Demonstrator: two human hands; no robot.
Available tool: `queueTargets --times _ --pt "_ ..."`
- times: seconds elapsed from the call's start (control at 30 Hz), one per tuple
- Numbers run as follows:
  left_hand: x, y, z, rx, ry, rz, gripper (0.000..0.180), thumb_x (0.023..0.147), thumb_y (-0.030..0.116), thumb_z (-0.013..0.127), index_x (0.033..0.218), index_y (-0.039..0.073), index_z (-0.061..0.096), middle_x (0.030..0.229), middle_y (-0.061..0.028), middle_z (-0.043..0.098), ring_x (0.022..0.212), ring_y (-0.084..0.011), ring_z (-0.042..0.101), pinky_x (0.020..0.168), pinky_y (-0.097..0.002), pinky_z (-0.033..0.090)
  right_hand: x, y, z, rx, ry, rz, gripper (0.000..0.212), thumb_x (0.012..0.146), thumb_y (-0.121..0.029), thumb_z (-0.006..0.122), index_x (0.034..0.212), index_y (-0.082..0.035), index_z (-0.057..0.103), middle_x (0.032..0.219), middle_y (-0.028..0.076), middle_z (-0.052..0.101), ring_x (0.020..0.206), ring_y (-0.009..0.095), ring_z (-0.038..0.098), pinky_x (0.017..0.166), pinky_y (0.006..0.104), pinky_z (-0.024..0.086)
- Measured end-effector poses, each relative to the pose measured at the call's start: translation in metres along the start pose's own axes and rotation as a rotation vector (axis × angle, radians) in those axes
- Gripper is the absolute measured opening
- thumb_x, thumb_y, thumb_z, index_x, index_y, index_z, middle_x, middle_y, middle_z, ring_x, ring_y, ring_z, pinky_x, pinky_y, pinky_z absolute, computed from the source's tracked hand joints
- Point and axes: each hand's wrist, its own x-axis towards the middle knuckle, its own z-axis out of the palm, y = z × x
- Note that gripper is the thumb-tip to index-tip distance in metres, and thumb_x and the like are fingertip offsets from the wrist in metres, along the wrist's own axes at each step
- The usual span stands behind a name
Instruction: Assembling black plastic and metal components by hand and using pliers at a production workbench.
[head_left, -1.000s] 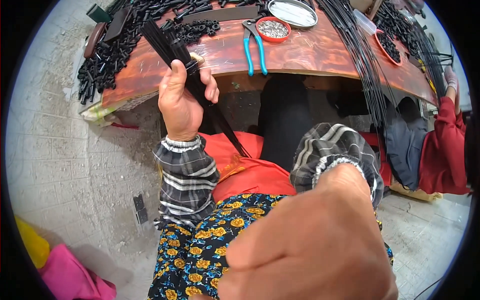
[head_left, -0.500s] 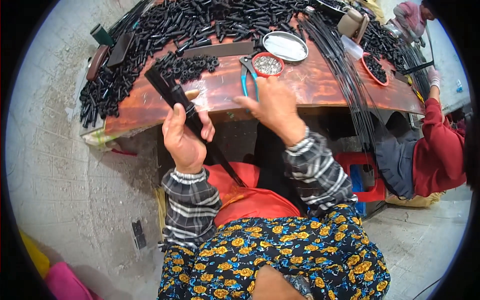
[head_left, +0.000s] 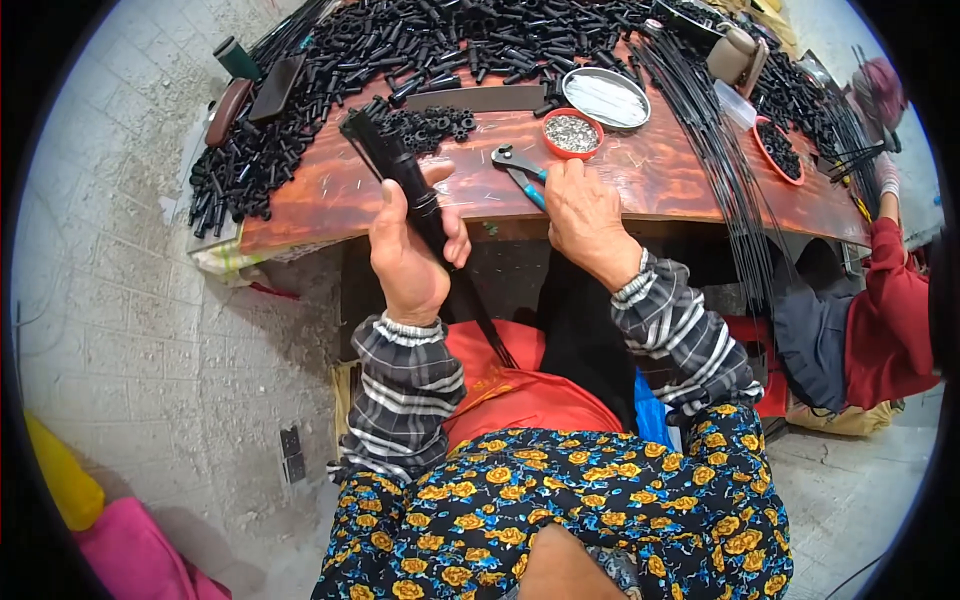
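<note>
Left hand point(head_left: 408, 262) around a bundle of black rods point(head_left: 428, 208), right hand point(head_left: 592, 218) on blue-handled pliers point(head_left: 513, 161).

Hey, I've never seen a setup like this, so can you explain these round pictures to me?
No robot: a person works bare-handed, filmed by a fisheye camera on their head, bending straight edges. The left hand grips a bundle of black rods. The right hand is at the handles of teal-handled pliers; its grip is unclear. On the wooden table lie heaps of black tubular parts, a red dish of tiny silvery pieces and an oval tray holding white strips.
</note>
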Motion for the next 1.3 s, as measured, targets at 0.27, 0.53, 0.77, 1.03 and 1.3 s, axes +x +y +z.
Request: queueTargets --times 0.27,0.53,0.77,1.03,1.3 --pt "0.002 0.008 -0.005 0.039 0.089 -0.088 0.085 0.092 0.071 0.023 0.115 -0.003 0.058 0.053 -0.0017 0.045 0.040 -0.0121 0.039 0.039 -0.0274 0.034 -0.038 -0.016 -0.039 0.762 -0.146 -0.013 0.031 0.071 0.005 0.056 0.101 -0.002 0.053 0.077 0.020 0.058 0.078 0.044 0.058 0.066 0.0463 0.046" --pt "0.001 0.003 0.013 0.102 0.169 -0.076 0.086 0.093 0.070 0.022 0.101 -0.005 0.064 0.048 -0.0019 0.045 0.036 -0.0120 0.037 0.035 -0.0267 0.032 -0.029 -0.027 -0.053 0.261 -0.048 -0.129 0.070 0.065 0.010 0.062 0.130 -0.007 0.042 0.103 0.017 0.049 0.096 0.038 0.050 0.077 0.0444 0.046" --pt "0.001 -0.001 0.018 0.151 0.147 -0.060 0.086 0.094 0.069 0.021 0.093 -0.005 0.066 0.046 -0.0029 0.045 0.034 -0.0124 0.038 0.034 -0.0260 0.032 -0.011 -0.021 -0.057 0.140 0.130 -0.262 0.072 0.064 0.012 0.056 0.133 -0.005 0.042 0.109 0.018 0.049 0.097 0.037 0.046 0.082 0.0433 0.045" --pt "0.003 -0.003 0.015 0.140 0.179 -0.070 0.085 0.094 0.068 0.021 0.090 -0.004 0.066 0.046 -0.0041 0.045 0.033 -0.0126 0.038 0.034 -0.0260 0.033 -0.019 -0.025 -0.049 0.035 0.182 -0.145 0.051 0.067 0.004 0.063 0.116 -0.007 0.055 0.090 0.010 0.051 0.090 0.031 0.051 0.066 0.0385 0.047" --pt "-0.001 -0.004 0.017 0.158 0.193 -0.008 0.083 0.095 0.066 0.022 0.095 -0.005 0.065 0.048 -0.0048 0.047 0.035 -0.0132 0.041 0.035 -0.0261 0.034 -0.012 -0.005 -0.058 0.084 0.173 -0.251 0.035 0.068 -0.006 0.071 0.100 -0.009 0.059 0.080 0.008 0.052 0.078 0.027 0.056 0.061 0.0380 0.047"
